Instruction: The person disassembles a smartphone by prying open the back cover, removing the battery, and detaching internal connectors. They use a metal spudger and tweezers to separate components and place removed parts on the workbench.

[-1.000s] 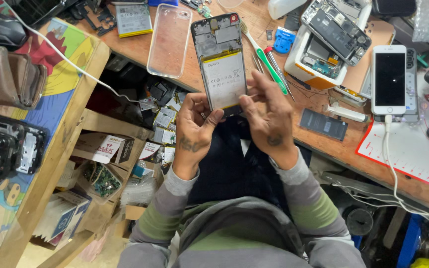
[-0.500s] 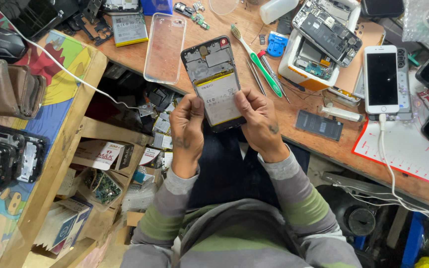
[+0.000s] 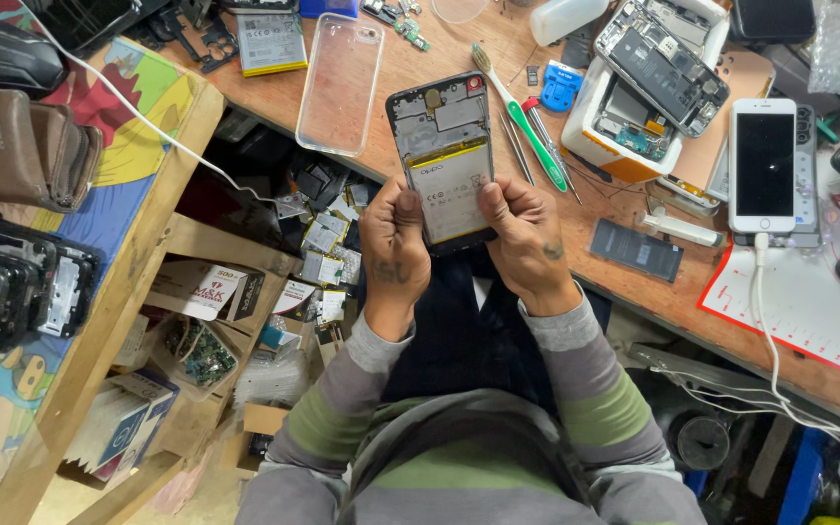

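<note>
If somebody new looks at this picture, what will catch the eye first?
The opened phone at the centre, back cover off and battery showing, gripped at its lower end by the left hand and right hand. To its right lies a green toothbrush, and further right a white phone on its cable.

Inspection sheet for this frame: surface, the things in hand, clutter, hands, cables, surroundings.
Surface: wooden workbench, crowded with parts.
Things in hand: opened phone, back cover off, battery and board showing, held at its lower end over the bench edge.
Clutter: clear phone case; green toothbrush; white phone, screen dark; dismantled phone on a white box; loose battery.
Hands: left hand and right hand both grip the opened phone, thumbs on the battery.
Cables: white cable plugged into the white phone; another white cable crosses the side shelf.
Surroundings: wooden side shelf with boxes and circuit boards; brown pouch.
</note>
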